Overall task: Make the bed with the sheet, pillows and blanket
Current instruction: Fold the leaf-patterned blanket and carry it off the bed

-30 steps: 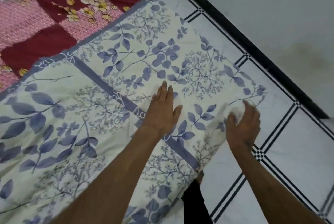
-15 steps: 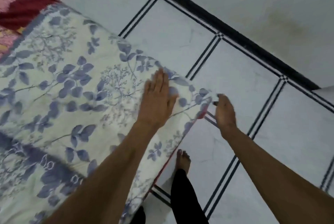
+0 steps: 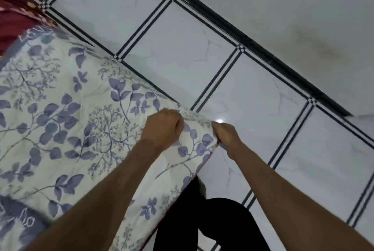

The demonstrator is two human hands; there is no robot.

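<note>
both my hands grip the corner of the cream blanket with blue leaf print (image 3: 85, 129), left hand (image 3: 162, 129) fisted on top, right hand (image 3: 226, 135) pinching its edge. the rest spreads left of them. tugging unevenly could skew it, baring the red patterned sheet (image 3: 14, 21).

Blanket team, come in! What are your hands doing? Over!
Left hand and right hand both grip the blanket corner. Blanket spread on bed, red sheet beneath. Nothing in the way.

The sheet (image 3: 66, 129) is cut off at the left edge; the fingertips of both hands are hidden in its corner.
</note>
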